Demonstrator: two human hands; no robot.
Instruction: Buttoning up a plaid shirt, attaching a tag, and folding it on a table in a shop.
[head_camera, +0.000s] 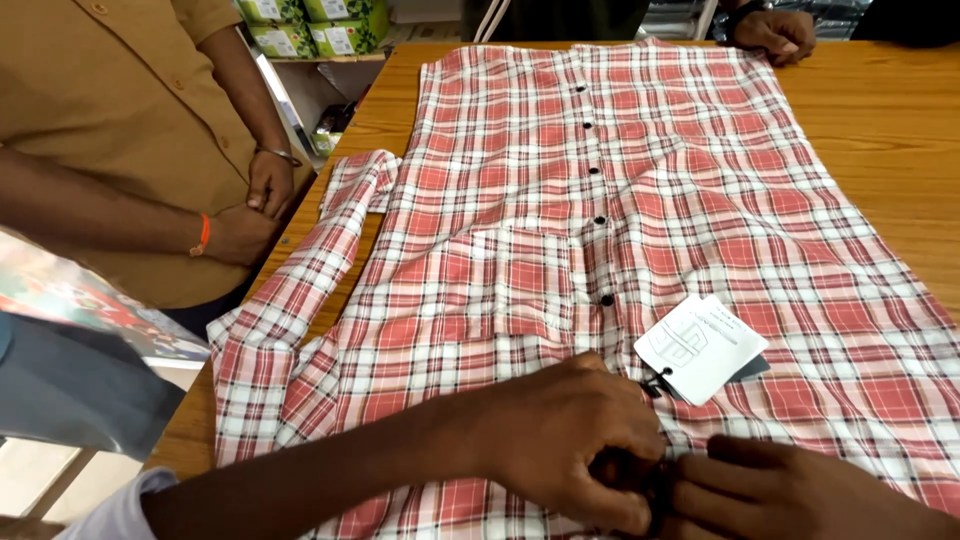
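Observation:
A red and white checked shirt (640, 190) lies spread front-up on a wooden table (890, 110), its dark buttons running down the middle. My left hand (570, 440) and my right hand (790, 490) meet at the shirt's placket near its collar end, fingers pinched on the cloth around a button. A white paper tag (700, 345) hangs on a string just above my hands. One sleeve (300, 290) is folded along the left edge.
A person in a mustard shirt (110, 110) stands at the left with hands clasped (250, 210). Another person's hand (775, 32) rests on the table's far edge. Green boxes (320, 25) sit on a shelf behind.

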